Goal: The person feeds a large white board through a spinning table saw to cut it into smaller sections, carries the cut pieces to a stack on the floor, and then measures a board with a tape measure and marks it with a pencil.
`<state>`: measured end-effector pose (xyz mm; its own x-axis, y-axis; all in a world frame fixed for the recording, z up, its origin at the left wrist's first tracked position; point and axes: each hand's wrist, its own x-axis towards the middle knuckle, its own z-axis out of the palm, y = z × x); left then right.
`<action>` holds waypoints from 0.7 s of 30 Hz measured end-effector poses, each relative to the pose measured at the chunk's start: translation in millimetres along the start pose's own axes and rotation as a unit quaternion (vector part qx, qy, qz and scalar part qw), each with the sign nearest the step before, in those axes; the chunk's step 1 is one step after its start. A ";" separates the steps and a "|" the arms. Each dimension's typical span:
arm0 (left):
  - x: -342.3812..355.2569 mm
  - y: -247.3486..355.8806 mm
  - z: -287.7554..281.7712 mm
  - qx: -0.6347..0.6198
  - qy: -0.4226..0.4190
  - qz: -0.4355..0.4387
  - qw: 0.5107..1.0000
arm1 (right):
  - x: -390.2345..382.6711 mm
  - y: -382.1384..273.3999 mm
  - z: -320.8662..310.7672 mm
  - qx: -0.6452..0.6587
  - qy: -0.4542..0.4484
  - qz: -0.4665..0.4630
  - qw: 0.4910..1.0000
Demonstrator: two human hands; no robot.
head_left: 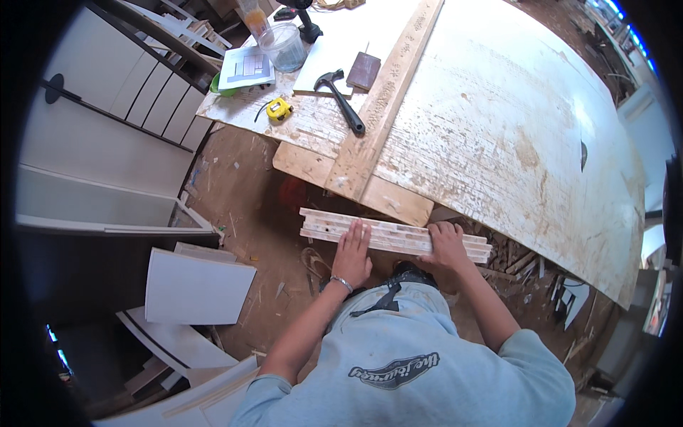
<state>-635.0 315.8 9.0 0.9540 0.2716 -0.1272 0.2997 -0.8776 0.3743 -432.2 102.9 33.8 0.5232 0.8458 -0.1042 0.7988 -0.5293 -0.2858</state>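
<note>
A bundle of narrow, pale wooden strips (395,236) lies crosswise in front of my waist, just off the near edge of the table. My left hand (352,257) grips it left of its middle, fingers laid over the strips. Toward the right end, my right hand (447,245) is wrapped round the same bundle. The strips' ends are slightly uneven. Parts of both thumbs and the underside of the bundle are hidden.
On the worn white table (498,121) lie a long wooden board (388,92), a claw hammer (341,103), a yellow tape measure (279,109) and a brown block (364,70). A clear plastic tub (283,47) stands behind a printed sheet (246,69). White panels (199,285) lean at left; wood scraps litter the floor.
</note>
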 end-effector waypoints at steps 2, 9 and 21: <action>-3.4 -23.6 -10.5 -0.083 0.022 0.070 0.994 | 11.3 -17.8 3.4 -0.019 0.084 -0.025 0.996; -30.1 -163.3 -61.4 -0.280 0.114 0.132 0.944 | 115.7 -114.1 -33.6 0.101 0.073 0.270 0.955; -153.1 -551.7 -126.9 -0.389 0.289 -0.333 0.809 | 519.6 -309.4 41.3 -0.106 0.028 0.073 0.991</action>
<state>-945.1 808.5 -61.5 0.3568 0.9183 -0.1716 0.4496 -0.0078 0.8932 -419.8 709.0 28.8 0.6480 0.7579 -0.0758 0.7553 -0.6522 -0.0646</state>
